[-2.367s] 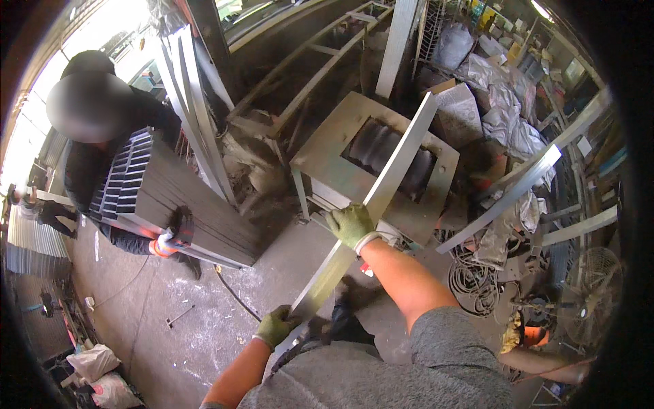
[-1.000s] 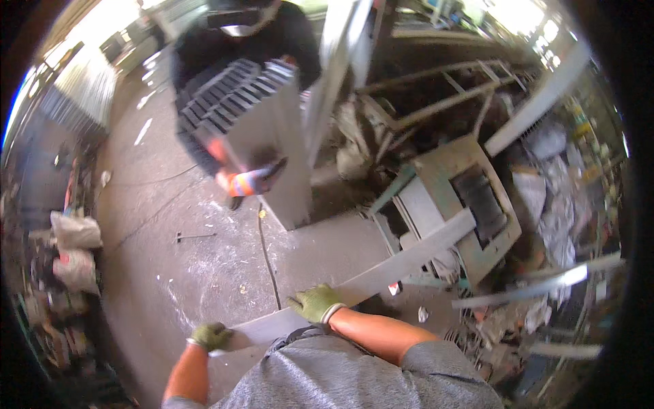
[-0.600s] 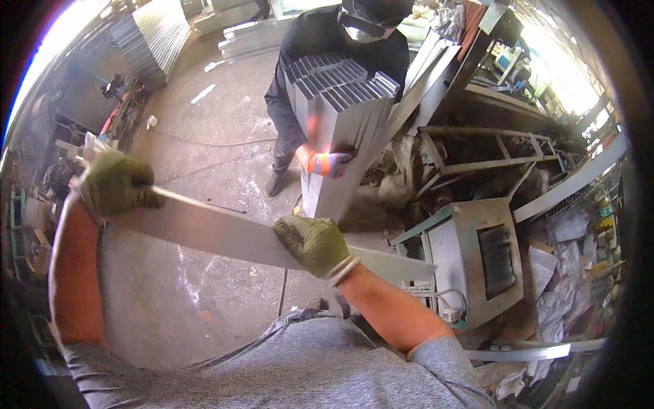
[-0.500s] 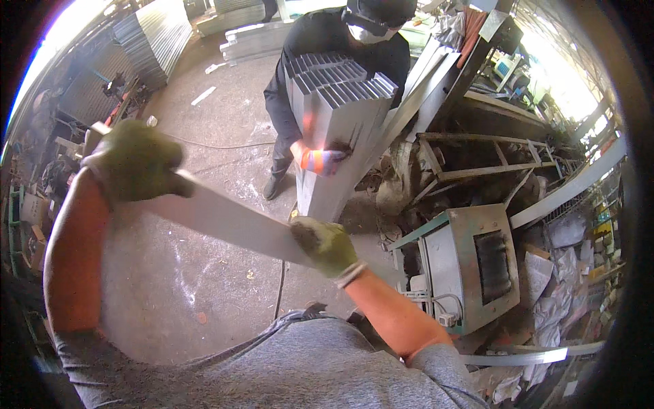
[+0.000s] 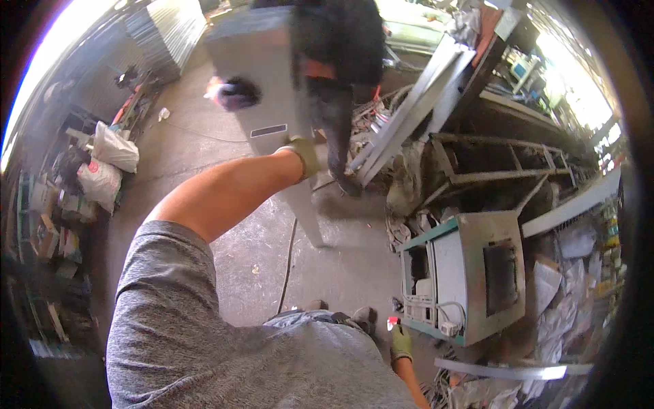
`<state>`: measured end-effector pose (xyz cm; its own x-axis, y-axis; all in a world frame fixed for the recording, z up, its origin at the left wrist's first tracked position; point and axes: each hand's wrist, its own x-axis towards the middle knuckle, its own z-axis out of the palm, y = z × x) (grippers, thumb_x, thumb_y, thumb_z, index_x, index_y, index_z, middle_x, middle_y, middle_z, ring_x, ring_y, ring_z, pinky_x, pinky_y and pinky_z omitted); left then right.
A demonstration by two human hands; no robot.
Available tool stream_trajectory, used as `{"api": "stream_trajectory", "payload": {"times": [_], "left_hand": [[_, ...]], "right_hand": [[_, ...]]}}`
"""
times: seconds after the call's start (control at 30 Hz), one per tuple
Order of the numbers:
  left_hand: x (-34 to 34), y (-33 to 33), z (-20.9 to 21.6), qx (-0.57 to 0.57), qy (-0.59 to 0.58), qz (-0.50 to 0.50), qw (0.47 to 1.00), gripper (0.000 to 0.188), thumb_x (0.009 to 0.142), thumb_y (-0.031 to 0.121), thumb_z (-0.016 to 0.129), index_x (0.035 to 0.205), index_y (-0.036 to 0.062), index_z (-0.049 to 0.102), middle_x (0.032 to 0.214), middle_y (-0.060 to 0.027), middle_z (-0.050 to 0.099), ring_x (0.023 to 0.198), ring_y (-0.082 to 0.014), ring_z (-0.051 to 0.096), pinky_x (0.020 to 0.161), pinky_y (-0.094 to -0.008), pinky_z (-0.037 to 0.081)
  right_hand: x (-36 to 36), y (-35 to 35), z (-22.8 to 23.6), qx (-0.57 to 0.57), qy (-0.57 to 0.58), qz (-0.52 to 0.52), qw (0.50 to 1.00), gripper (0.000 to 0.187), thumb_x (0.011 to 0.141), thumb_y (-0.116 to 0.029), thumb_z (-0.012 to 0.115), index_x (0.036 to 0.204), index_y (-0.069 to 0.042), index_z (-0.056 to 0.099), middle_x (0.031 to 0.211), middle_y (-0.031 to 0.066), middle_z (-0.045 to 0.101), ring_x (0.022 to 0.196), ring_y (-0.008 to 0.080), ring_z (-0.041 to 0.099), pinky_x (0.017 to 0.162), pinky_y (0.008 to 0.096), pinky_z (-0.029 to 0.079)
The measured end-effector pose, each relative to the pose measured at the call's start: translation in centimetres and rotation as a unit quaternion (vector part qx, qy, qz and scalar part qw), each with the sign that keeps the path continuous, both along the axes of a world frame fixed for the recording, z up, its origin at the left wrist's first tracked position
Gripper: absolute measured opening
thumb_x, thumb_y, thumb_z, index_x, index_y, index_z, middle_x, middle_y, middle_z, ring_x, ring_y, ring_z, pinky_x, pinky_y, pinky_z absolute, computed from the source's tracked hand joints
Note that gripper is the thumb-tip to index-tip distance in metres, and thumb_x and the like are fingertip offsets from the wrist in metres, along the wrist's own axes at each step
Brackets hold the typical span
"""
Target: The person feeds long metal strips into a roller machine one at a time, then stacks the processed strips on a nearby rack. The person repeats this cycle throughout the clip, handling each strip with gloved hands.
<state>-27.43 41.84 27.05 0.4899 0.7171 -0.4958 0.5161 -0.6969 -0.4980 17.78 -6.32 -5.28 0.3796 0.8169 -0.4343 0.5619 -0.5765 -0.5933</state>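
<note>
A hollow, rectangular grey metal profile [image 5: 300, 206] slants on end over the concrete floor [image 5: 231, 269], its slot-like open end, dark inside with a pale rim, uppermost beside a taller, blurred grey metal bundle [image 5: 264, 71].

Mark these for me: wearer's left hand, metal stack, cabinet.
Left hand [image 5: 308, 157]: head view, on the green glove.
Metal stack [image 5: 271, 75]: head view, on its broad grey face.
Cabinet [image 5: 471, 273]: head view, front plate, left of the dark opening.

Some metal workshop, this — ridged metal sheets [image 5: 170, 35] stacked, long strips [image 5: 409, 112] leaning, a boxy machine [image 5: 471, 273] on scuffed concrete floor [image 5: 347, 266].
</note>
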Motion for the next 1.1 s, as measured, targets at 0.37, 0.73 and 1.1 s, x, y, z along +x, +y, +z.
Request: {"api": "stream_trajectory", "payload": {"times": [0.37, 0.73, 1.1], "left_hand": [[12.2, -4.0, -8.1, 0.099, -0.010, -0.271, 0.957, 0.030, 0.098, 0.029, 0.071, 0.111, 0.0109, 0.092, 0.113, -0.0134, 0.088, 0.108, -0.0419, 0.080, 0.088, -0.0711, 0.055], [25.1, -10.2, -10.5, 0.021, -0.424, 0.294, 0.856, 0.032, 0.102, 0.026, 0.066, 0.128, 0.0157, 0.082, 0.125, -0.0153, 0.084, 0.121, -0.0326, 0.079, 0.099, -0.0461, 0.061], [26.4, -7.1, -4.7, -0.187, -0.573, -0.181, 0.777, 0.056, 0.087, 0.025, 0.079, 0.141, 0.0121, 0.074, 0.129, -0.0158, 0.076, 0.120, -0.0415, 0.069, 0.108, -0.0545, 0.054]], "right_hand": [[-3.9, 12.6, 7.1, 0.242, -0.100, 0.178, 0.948, 0.042, 0.111, -0.023, 0.073, 0.149, -0.005, 0.069, 0.138, 0.0158, 0.076, 0.121, 0.0254, 0.072, 0.103, 0.0437, 0.059], [-13.8, 34.1, 10.8, 0.166, -0.056, 0.258, 0.950, 0.076, 0.101, -0.040, 0.086, 0.164, -0.008, 0.056, 0.163, 0.0176, 0.065, 0.152, 0.0347, 0.060, 0.122, 0.0448, 0.050], [-4.1, 44.0, 11.0, 0.157, 0.052, 0.130, 0.978, 0.063, 0.101, -0.058, 0.080, 0.136, -0.005, 0.077, 0.135, 0.0206, 0.079, 0.126, 0.0400, 0.074, 0.108, 0.0487, 0.056]]}}
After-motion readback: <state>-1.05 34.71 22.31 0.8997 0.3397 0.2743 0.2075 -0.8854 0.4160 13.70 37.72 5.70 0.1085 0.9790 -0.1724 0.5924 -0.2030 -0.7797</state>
